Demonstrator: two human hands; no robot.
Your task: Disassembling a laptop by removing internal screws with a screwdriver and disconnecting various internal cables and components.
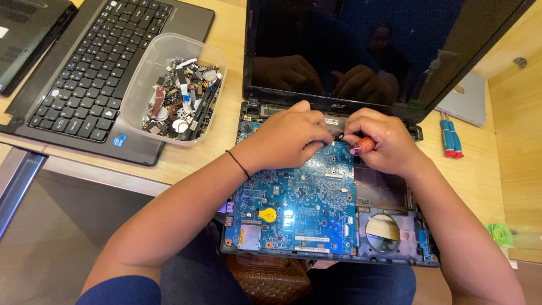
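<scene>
Blue circuit board (299,197); yellow coin cell (267,214); red-orange screwdriver handle (362,146); blue-red screwdrivers (451,138); black keyboard (96,62); pale wooden table (480,169).

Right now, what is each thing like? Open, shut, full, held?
Laptop being worked on: lid up, screen dark, cover off, blue circuit board bare.
Left hand: closed, pressing on the board's top edge.
Right hand: gripping a red-handled screwdriver.
Plastic tub: no lid, partly filled with small parts.
Second laptop: open, keyboard showing.
Two blue screwdrivers: lying unused on the desk.

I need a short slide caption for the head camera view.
Both hands, left hand and right hand with red-handled screwdriver, work at the blue laptop circuit board.
</scene>
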